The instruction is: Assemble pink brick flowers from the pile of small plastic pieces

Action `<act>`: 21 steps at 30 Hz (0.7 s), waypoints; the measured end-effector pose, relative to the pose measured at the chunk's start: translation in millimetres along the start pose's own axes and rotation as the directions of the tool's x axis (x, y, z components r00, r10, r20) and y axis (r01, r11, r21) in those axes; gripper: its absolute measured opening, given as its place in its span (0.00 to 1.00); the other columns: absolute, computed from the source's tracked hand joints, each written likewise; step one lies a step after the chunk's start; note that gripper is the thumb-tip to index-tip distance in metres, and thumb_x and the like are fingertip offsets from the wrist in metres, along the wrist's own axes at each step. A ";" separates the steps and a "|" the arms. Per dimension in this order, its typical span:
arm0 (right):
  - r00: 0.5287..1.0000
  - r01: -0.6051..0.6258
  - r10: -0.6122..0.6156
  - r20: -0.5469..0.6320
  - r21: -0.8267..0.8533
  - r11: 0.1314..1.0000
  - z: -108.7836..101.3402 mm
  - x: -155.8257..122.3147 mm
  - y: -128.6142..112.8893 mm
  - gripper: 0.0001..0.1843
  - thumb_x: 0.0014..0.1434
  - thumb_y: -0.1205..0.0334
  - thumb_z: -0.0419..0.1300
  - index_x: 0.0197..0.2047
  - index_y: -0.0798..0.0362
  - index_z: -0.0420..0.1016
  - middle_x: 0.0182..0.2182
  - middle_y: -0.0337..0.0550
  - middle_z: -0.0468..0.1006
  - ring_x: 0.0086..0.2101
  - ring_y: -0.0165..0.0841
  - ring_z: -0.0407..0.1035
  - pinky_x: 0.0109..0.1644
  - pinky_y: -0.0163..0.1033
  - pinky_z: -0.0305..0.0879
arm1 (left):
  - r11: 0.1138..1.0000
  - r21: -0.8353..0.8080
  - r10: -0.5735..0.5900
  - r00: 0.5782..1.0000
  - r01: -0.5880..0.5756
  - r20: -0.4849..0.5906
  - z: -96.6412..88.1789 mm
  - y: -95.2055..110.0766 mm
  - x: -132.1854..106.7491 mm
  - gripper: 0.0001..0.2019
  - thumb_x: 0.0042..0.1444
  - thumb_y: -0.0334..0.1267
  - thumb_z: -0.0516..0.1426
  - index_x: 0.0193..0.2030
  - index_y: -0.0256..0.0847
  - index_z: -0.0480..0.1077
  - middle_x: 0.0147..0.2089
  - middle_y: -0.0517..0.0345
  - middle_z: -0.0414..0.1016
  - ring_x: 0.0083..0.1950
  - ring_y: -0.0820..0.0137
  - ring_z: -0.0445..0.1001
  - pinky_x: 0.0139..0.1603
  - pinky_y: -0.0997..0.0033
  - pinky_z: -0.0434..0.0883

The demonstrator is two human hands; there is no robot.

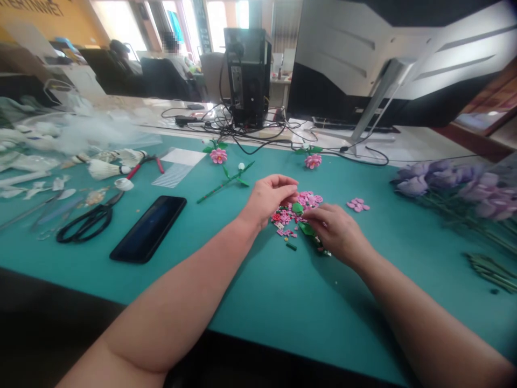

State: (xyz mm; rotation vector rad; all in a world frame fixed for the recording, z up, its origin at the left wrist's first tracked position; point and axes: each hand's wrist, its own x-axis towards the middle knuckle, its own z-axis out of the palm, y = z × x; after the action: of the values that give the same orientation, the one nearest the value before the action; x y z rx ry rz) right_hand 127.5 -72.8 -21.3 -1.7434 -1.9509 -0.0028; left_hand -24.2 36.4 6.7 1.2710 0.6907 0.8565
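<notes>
Above a heap of small pink toy building pieces, my left hand is closed, thumb and fingertips together; whatever they pinch is too small or hidden to name. My right hand comes in from the other side, its fingers also closed in a pinch at the heap's near right edge. A green leaf piece shows between the two hands, and another green leaf piece lies partly under my right fingers. In front of the heap lies a short dark green piece. A pink petal cluster rests to the right.
Two pink brick flowers and a green stem lie behind. At left are a phone, black scissors, red-handled pliers and shuttlecocks. Purple flowers lie right. A monitor and computer case stand beyond.
</notes>
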 end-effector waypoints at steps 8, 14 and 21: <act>0.985 -0.155 0.152 -0.087 -0.031 0.987 -19.2 2.3 14.2 0.09 0.59 0.66 0.57 0.39 0.50 0.78 0.33 0.42 0.77 0.35 0.36 0.68 0.40 0.41 0.61 | 1.000 0.014 0.018 1.000 -0.018 -0.012 1.4 3.8 -1.1 0.04 0.51 0.27 0.61 0.34 0.32 0.71 0.29 0.56 0.75 0.29 0.75 0.74 0.37 0.70 0.73; 0.998 0.038 -0.039 0.051 0.017 0.999 -1.9 0.1 -5.3 0.06 0.58 0.66 0.58 0.34 0.52 0.77 0.31 0.43 0.75 0.34 0.35 0.67 0.40 0.39 0.61 | 1.000 0.001 0.024 1.000 -0.024 -0.018 1.4 2.2 -1.2 0.04 0.52 0.27 0.60 0.35 0.33 0.70 0.29 0.57 0.74 0.29 0.75 0.74 0.36 0.71 0.72; 0.980 0.146 -0.130 0.151 -0.100 0.984 15.5 4.2 -15.8 0.06 0.57 0.63 0.60 0.29 0.54 0.74 0.29 0.44 0.73 0.33 0.35 0.65 0.41 0.40 0.59 | 1.000 -0.014 0.006 1.000 -0.006 -0.014 2.7 -0.2 -1.4 0.04 0.52 0.28 0.60 0.35 0.33 0.70 0.30 0.57 0.74 0.30 0.75 0.74 0.37 0.70 0.72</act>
State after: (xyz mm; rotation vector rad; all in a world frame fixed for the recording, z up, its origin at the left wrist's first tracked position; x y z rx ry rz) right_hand 106.9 -66.4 -28.0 -1.7147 -2.2125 -0.0352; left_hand -22.7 33.8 7.0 1.2563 0.6916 0.8749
